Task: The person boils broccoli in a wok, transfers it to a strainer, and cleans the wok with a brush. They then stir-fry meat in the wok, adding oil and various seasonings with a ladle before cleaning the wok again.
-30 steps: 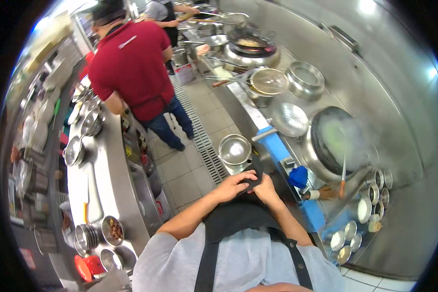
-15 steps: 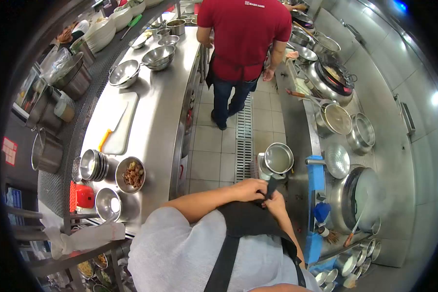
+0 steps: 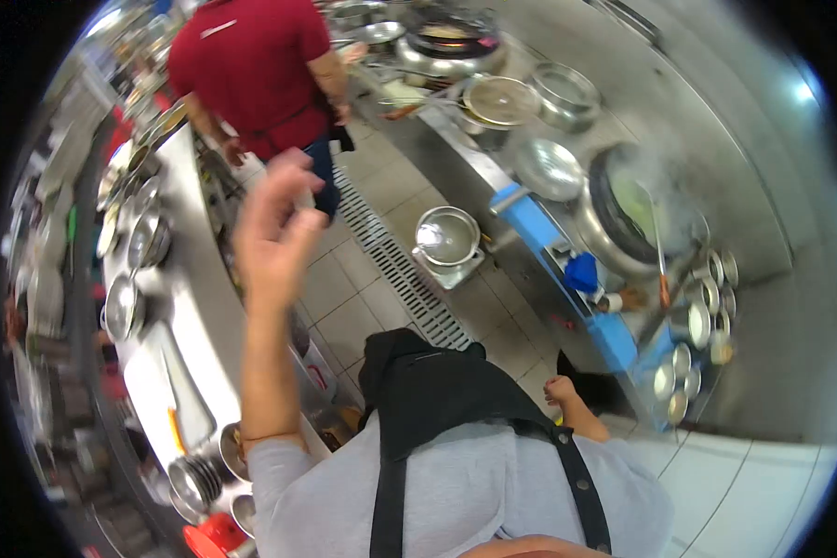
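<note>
My left hand (image 3: 274, 223) is raised in front of me, slightly blurred, with its fingers apart and nothing in it. Low on my right side, my right hand (image 3: 559, 390) hangs by the black apron (image 3: 446, 386), its fingers curled; anything inside them is too small to make out. A metal pot (image 3: 447, 235) stands on a low support over the floor, ahead of me. To the right, a large wok (image 3: 614, 219) steams on the stove, with a wooden-handled ladle (image 3: 661, 251) resting in it.
A co-worker in a red shirt (image 3: 251, 70) stands in the aisle ahead. The left steel counter (image 3: 216, 325) bears bowls, a cutting board (image 3: 179, 391) and a knife with an orange handle (image 3: 175, 430). Small metal containers (image 3: 700, 324) stand beside the stove. A drain grate (image 3: 400, 279) crosses the floor.
My hands have parted from the apron front; the left went up, the right down to my side. The view has turned toward the stove, and the co-worker appears further left.
</note>
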`<move>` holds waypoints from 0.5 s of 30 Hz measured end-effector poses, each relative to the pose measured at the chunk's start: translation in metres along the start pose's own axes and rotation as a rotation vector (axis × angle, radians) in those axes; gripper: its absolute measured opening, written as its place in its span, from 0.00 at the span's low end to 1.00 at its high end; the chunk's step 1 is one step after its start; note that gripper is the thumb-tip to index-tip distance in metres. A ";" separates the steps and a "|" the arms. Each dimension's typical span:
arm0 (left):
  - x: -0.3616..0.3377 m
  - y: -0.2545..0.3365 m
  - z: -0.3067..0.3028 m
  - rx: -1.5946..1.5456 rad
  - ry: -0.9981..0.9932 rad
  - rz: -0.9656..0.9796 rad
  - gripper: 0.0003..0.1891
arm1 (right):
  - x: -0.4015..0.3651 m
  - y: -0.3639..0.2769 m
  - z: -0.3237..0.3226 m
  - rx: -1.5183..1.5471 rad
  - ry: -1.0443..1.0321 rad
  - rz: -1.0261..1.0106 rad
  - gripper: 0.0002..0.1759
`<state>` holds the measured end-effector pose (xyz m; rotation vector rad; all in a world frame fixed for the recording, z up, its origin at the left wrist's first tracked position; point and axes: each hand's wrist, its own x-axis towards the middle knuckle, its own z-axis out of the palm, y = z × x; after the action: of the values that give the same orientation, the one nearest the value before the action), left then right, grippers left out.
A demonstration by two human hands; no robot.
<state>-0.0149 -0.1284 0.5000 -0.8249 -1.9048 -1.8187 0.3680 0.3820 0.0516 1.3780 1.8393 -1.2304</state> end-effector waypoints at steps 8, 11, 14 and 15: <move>0.105 0.176 -0.052 -0.076 0.058 1.199 0.33 | -0.017 0.020 0.052 0.133 -0.099 -0.067 0.10; 0.077 0.203 -0.034 -0.088 0.040 1.334 0.33 | -0.039 -0.022 0.055 0.056 -0.104 -0.140 0.17; 0.060 0.211 -0.021 -0.085 0.032 1.360 0.32 | -0.037 -0.032 0.047 0.044 -0.112 -0.179 0.17; 0.056 0.211 -0.016 -0.078 0.038 1.362 0.32 | -0.035 -0.030 0.045 0.037 -0.114 -0.187 0.17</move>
<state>0.0765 -0.1380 0.6992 -1.5343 -0.7428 -0.9736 0.3470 0.3243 0.0710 1.1495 1.9082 -1.4123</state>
